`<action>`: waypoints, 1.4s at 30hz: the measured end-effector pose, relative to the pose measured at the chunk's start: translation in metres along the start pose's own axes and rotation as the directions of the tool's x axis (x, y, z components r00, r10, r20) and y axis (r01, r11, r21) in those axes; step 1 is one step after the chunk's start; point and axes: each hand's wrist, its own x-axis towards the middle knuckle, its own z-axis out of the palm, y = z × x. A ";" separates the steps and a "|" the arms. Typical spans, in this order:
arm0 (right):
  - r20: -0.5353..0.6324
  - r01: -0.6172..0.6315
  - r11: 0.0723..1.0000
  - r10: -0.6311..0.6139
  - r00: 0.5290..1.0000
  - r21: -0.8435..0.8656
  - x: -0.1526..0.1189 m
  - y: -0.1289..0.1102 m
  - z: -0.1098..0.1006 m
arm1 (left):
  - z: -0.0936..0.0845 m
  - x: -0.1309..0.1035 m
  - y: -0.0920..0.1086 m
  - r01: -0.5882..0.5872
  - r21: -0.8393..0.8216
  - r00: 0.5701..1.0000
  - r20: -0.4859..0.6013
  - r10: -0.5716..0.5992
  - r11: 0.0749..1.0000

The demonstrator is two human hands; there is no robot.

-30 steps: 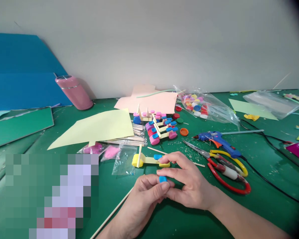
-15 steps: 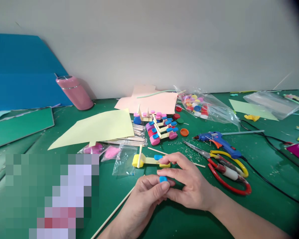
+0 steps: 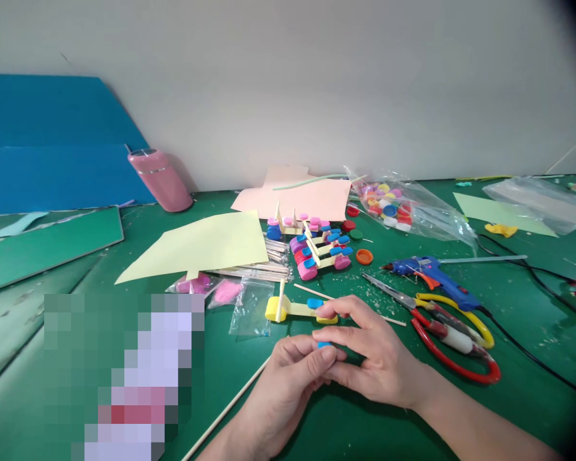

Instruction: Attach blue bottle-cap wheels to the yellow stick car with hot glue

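Observation:
Between the thumb and fingers of my left hand is a small blue piece, mostly covered by the fingertips. My right hand meets it from the right, its lower fingers closed against the same piece and its index finger reaching over the right end of a yellow-wheeled stick model. That model lies just beyond both hands, with an upright stick at its left and a blue piece on top at its right. A thin wooden stick runs beside my left wrist.
Several similar models stand farther back. On the right lie a blue glue gun with its cable and red-and-yellow-handled scissors. Yellow paper, a pink tumbler and a bag of coloured caps are behind.
The whole scene has shifted slightly to the right in view. The blue piece between my fingers shows less than before. Both hands stay together.

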 end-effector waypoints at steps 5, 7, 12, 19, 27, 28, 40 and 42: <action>-0.004 -0.002 1.000 0.002 1.000 0.017 -0.001 0.001 0.000 | -0.002 0.000 -0.003 -0.011 -0.060 1.000 -0.005 0.011 0.998; -0.004 0.008 1.000 -0.008 1.000 0.012 -0.001 0.000 0.000 | -0.002 0.001 -0.004 -0.014 -0.075 1.000 -0.011 0.013 0.997; 0.011 0.019 1.000 -0.019 1.000 0.005 -0.001 -0.001 0.001 | -0.002 0.000 -0.005 -0.035 -0.104 0.999 0.002 0.036 0.994; 0.010 0.002 1.000 -0.002 1.000 0.009 0.002 -0.005 0.003 | -0.002 0.000 -0.004 -0.044 -0.141 0.999 0.020 0.047 0.989; -0.005 0.016 1.000 -0.015 1.000 0.011 0.002 -0.005 0.007 | -0.005 0.000 -0.003 -0.050 -0.158 0.999 0.015 0.053 0.986; -0.014 0.015 1.000 -0.015 1.000 0.007 0.002 -0.005 0.008 | -0.005 0.000 -0.003 -0.049 -0.161 0.999 0.011 0.051 0.986; -0.033 0.005 1.000 -0.006 0.999 -0.025 0.004 -0.006 0.006 | -0.001 0.000 -0.001 -0.038 -0.178 0.999 -0.016 0.035 0.983; -0.048 -0.001 1.000 0.000 0.999 -0.030 0.004 -0.006 0.006 | -0.001 0.000 -0.001 -0.034 -0.180 0.999 -0.015 0.032 0.983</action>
